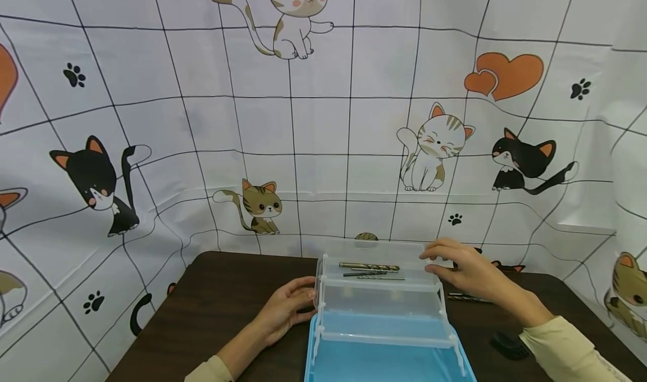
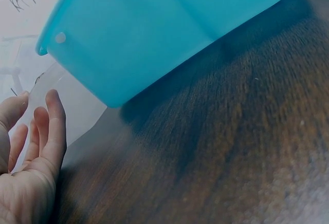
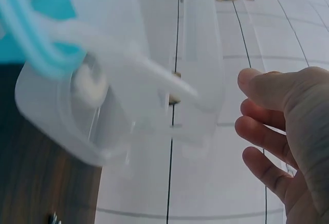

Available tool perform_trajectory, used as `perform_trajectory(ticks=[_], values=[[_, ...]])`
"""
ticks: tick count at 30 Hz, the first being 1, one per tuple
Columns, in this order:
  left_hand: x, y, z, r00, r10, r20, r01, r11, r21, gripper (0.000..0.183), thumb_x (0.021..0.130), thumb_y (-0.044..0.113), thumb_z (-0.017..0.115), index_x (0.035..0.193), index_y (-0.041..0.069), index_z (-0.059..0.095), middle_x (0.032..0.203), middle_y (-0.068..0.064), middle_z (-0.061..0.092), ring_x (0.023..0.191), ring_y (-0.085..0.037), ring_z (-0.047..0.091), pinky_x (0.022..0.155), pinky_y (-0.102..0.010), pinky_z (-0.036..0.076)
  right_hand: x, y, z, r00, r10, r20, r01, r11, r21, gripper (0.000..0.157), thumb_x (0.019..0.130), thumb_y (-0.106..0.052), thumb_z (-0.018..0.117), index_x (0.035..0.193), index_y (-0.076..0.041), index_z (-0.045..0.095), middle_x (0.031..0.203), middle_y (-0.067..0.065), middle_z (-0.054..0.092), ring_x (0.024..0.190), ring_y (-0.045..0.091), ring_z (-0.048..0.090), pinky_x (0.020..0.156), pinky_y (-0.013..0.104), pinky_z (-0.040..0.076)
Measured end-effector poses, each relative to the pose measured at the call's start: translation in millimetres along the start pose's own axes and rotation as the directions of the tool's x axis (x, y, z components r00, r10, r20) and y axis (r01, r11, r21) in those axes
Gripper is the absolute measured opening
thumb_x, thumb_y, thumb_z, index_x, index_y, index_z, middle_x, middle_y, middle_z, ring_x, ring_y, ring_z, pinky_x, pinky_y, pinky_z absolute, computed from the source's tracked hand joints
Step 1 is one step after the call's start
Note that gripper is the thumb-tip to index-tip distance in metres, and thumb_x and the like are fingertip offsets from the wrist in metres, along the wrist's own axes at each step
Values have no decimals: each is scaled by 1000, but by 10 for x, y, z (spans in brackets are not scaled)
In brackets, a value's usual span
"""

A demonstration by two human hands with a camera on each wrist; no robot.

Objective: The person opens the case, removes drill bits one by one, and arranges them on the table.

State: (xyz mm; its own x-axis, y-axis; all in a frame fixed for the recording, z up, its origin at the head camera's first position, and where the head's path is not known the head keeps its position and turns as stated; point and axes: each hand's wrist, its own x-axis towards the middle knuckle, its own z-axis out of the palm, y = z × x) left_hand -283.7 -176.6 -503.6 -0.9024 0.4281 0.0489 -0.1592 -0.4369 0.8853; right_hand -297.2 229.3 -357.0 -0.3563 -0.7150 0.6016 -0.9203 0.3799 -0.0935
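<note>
A light blue box with translucent folding trays stands unfolded on a dark wooden table. Several drill bits lie in the raised far tray. My left hand is at that tray's left end, fingers loosely bent; whether the fingertips touch it I cannot tell. In the left wrist view, a clear tray shows behind this hand. My right hand hovers beside the tray's upper right corner. The right wrist view shows a gap between its fingers and the clear plastic.
More drill bits lie on the table right of the box, partly behind my right forearm. A black object sits nearer, by the right sleeve. A white sheet printed with cats and a grid hangs behind the table.
</note>
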Motion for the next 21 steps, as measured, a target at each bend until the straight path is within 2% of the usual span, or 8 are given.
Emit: perform_trajectory(ticks=[5, 11, 17, 21], values=[[2, 5, -1, 1000, -10, -8, 10, 1000, 7, 49, 92, 10, 58, 136, 3, 37, 124, -22, 48, 113, -36, 50, 88, -51, 42, 141, -54, 107, 999, -3, 37, 2, 999, 35, 42, 76, -3, 76, 111, -21, 62, 107, -3, 58, 90, 9, 55, 67, 14, 43], [-16, -24, 7, 1000, -8, -2, 8, 1000, 1, 49, 93, 10, 57, 137, 3, 37, 123, -21, 48, 114, -36, 49, 89, -51, 42, 275, -105, 224, 994, -4, 106, -4, 997, 75, 38, 78, -9, 75, 112, -20, 62, 103, -8, 59, 83, 10, 55, 63, 19, 45], [-34, -30, 18, 1000, -12, -5, 12, 1000, 12, 49, 93, 10, 56, 137, 2, 35, 122, -21, 49, 113, -36, 50, 89, -50, 42, 382, -137, 320, 971, -28, 238, -11, 987, 161, 24, 84, -13, 69, 108, -13, 65, 97, -3, 61, 82, 4, 56, 62, 20, 48], [-8, -12, 30, 1000, -6, 1, 6, 1000, 20, 49, 93, 11, 57, 137, 3, 35, 122, -21, 49, 113, -36, 50, 89, -50, 42, 462, -152, 355, 957, -25, 290, -24, 986, 164, 19, 85, -14, 68, 104, -16, 67, 94, -5, 61, 80, 3, 56, 64, 19, 48]])
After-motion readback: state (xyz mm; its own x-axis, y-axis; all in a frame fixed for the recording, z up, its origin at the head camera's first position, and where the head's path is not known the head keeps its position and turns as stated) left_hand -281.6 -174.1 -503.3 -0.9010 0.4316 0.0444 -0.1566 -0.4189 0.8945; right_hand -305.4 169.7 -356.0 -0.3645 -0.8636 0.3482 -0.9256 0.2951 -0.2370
